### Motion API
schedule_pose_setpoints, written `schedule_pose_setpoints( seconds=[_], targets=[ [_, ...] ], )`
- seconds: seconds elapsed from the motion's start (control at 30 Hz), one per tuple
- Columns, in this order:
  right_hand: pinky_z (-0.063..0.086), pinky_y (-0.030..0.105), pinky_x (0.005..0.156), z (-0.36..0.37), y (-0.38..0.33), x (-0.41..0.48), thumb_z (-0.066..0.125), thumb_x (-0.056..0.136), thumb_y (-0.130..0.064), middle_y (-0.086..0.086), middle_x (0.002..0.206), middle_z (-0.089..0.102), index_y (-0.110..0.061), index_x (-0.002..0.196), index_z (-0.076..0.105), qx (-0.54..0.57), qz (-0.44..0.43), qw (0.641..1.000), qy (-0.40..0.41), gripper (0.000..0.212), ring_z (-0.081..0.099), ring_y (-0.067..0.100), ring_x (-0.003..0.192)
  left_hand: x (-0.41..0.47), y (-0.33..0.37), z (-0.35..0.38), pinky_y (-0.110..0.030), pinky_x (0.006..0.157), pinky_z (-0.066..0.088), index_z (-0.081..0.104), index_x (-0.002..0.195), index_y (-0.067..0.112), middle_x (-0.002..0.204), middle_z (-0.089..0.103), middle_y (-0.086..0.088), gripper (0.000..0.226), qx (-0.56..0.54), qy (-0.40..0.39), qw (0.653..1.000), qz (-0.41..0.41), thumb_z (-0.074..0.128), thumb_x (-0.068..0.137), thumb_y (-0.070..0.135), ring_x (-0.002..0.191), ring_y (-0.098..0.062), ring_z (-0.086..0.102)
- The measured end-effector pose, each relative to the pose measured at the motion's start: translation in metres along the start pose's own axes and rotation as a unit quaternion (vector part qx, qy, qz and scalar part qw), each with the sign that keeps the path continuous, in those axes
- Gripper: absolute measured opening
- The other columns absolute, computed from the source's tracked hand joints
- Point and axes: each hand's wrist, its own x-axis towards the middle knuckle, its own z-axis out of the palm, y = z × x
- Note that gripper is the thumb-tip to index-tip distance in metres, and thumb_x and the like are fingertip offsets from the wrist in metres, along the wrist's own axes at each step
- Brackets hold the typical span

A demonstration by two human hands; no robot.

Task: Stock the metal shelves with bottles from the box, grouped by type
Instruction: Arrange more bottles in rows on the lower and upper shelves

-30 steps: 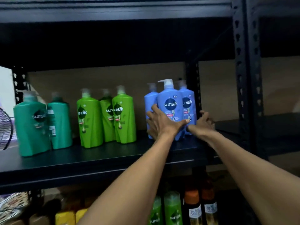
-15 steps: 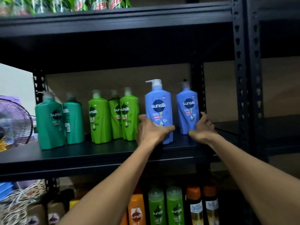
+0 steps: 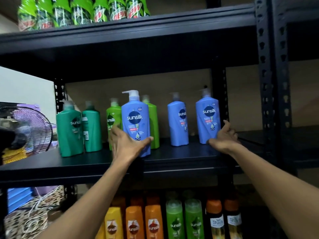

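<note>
My left hand (image 3: 127,144) grips a blue Sunsilk pump bottle (image 3: 135,121) low on its body, thumb across the front. It holds the bottle upright near the front edge of the black metal shelf (image 3: 172,157), in front of the light green bottles (image 3: 113,118). Two more blue bottles stand further right, one in the middle (image 3: 177,121) and one at the end (image 3: 208,118). My right hand (image 3: 224,137) touches the lower right side of that end bottle with relaxed fingers. Two dark green bottles (image 3: 70,126) stand at the shelf's left.
Mountain Dew bottles (image 3: 82,11) line the top shelf. Yellow, orange, green and clear-bodied bottles (image 3: 174,219) fill the shelf below. A fan (image 3: 29,128) sits at the left. A perforated black post (image 3: 269,83) divides this unit from a dark shelf (image 3: 293,140) on the right.
My left hand carried its blue bottle leftward, away from the other blue ones and in front of the light green ones. A third blue bottle came into sight. The view tilted up.
</note>
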Motion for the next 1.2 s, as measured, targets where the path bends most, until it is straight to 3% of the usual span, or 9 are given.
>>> schedule_pose_setpoints(
  seconds=[0.1,0.2,0.4,0.53,0.63,0.77,0.87,0.97,1.2],
  targets=[
    [0.028,0.05,0.117,0.002,0.0,0.01,0.083,0.076,-0.043,0.022,0.156,0.02,-0.019,0.155,-0.002,0.029,0.01,1.0,0.004,0.119,0.024,0.041,0.144,-0.016,0.026,0.004,-0.045,0.104,0.035,0.043,0.137,0.009,0.135,0.044,-0.014,0.101,0.011,0.193,0.955,0.226,0.088,0.061,0.058,0.124,-0.035,0.043],
    [0.026,0.051,0.118,0.006,0.001,0.026,0.086,0.066,-0.057,0.021,0.158,0.02,-0.018,0.156,-0.001,0.059,0.019,0.998,0.009,0.131,0.023,0.04,0.145,-0.02,0.068,0.035,-0.035,0.102,0.04,0.05,0.131,0.012,0.127,0.051,-0.006,0.074,-0.055,0.125,0.92,0.367,0.084,0.071,0.042,0.116,-0.024,0.047],
    [0.023,0.045,0.121,0.02,0.012,0.059,0.094,0.052,-0.056,0.016,0.156,0.02,-0.016,0.155,0.0,0.137,-0.056,0.987,0.07,0.145,0.017,0.032,0.148,0.022,0.095,0.135,-0.039,0.104,0.037,0.031,0.143,0.015,0.14,0.037,-0.012,0.106,-0.024,-0.051,0.984,0.17,0.091,0.062,0.046,0.129,-0.034,0.04],
    [0.04,0.046,0.113,0.029,0.019,0.086,0.095,0.038,-0.064,-0.006,0.134,0.044,-0.026,0.139,0.016,0.177,-0.102,0.978,0.045,0.134,0.046,0.021,0.131,0.05,0.08,0.173,-0.043,0.099,0.047,0.02,0.146,0.014,0.14,0.049,-0.014,0.116,-0.075,-0.099,0.99,0.07,0.094,0.061,0.043,0.125,-0.036,0.054],
    [0.049,0.046,0.104,0.032,0.025,0.103,0.096,0.039,-0.058,-0.018,0.112,0.046,-0.029,0.12,0.026,0.173,-0.106,0.979,0.01,0.111,0.057,0.017,0.115,0.053,0.057,0.19,-0.031,0.08,0.049,0.034,0.131,0.011,0.115,0.063,-0.006,0.088,-0.16,-0.114,0.979,0.059,0.093,0.069,0.032,0.105,-0.029,0.067],
    [0.047,0.045,0.106,0.029,0.028,0.115,0.094,0.035,-0.06,-0.008,0.124,0.053,-0.032,0.122,0.023,0.193,-0.076,0.978,-0.021,0.115,0.056,0.019,0.117,0.056,0.046,0.191,-0.025,0.073,0.044,0.041,0.12,0.014,0.106,0.062,0.002,0.073,-0.178,-0.119,0.974,0.069,0.091,0.069,0.032,0.091,-0.019,0.063],
    [0.046,0.041,0.106,0.029,0.03,0.12,0.098,0.043,-0.052,-0.006,0.126,0.055,-0.028,0.124,0.031,0.192,-0.064,0.979,-0.02,0.108,0.057,0.018,0.115,0.056,0.041,0.189,-0.033,0.085,0.052,0.038,0.123,0.018,0.114,0.064,0.0,0.087,-0.164,-0.141,0.974,0.071,0.094,0.061,0.043,0.102,-0.024,0.066],
    [0.051,0.039,0.101,0.031,0.043,0.138,0.097,0.032,-0.065,-0.012,0.123,0.064,-0.03,0.125,0.047,0.19,-0.064,0.979,-0.034,0.111,0.064,0.011,0.109,0.056,0.038,0.185,-0.039,0.098,0.05,0.032,0.126,0.017,0.127,0.058,-0.005,0.107,-0.129,-0.181,0.972,0.075,0.098,0.049,0.051,0.116,-0.027,0.06],
    [0.055,0.038,0.094,0.029,0.046,0.128,0.092,0.029,-0.07,-0.011,0.112,0.07,-0.029,0.121,0.058,0.169,-0.072,0.983,-0.001,0.106,0.069,0.013,0.101,0.042,0.045,0.181,-0.037,0.097,0.044,0.035,0.129,0.012,0.135,0.048,-0.013,0.102,-0.008,-0.168,0.985,0.048,0.091,0.058,0.061,0.128,-0.034,0.052]
  ],
)
